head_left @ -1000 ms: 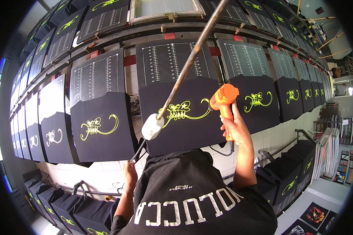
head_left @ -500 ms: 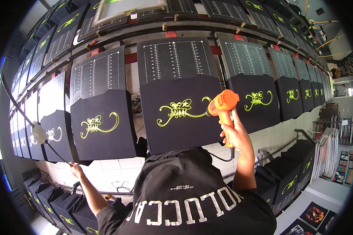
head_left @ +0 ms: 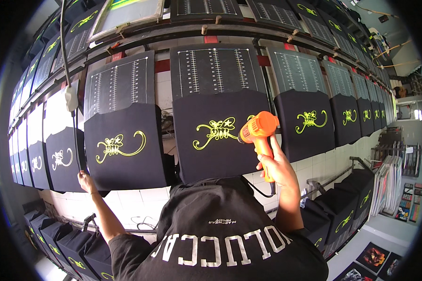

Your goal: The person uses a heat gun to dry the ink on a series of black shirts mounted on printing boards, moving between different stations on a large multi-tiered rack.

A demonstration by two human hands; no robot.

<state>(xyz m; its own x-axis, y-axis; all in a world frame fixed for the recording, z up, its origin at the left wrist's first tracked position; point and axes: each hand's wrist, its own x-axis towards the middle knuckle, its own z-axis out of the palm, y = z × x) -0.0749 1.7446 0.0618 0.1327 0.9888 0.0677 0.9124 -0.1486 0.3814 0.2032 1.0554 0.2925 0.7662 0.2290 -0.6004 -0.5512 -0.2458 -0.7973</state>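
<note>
My right hand [head_left: 281,169] is wrapped round the handle of an orange heat gun [head_left: 259,127]. Its nozzle points left over a black shirt [head_left: 215,161] with a yellow-green line print [head_left: 214,129], and its body covers the print's right end. Out to the left, my left hand [head_left: 86,181] pinches a black power cord [head_left: 75,136]. That cord runs up to a white plug connector [head_left: 71,99], from which a grey cable [head_left: 63,51] rises. Left of this hand is a shirt with a white print [head_left: 62,159]; on its right is another with a yellow-green print [head_left: 119,147].
Ruled boards [head_left: 213,70] carry the shirts in a long row. Behind them runs a dark rail [head_left: 248,29] with a screen frame [head_left: 126,18] beyond it. More shirts [head_left: 356,196] stand on racks at the lower right and lower left. Upright frames [head_left: 388,180] lean at the far right.
My left hand has moved slightly up, and the cord and connector have swung right to hang nearly upright. The heat gun has shifted a little left and down.
</note>
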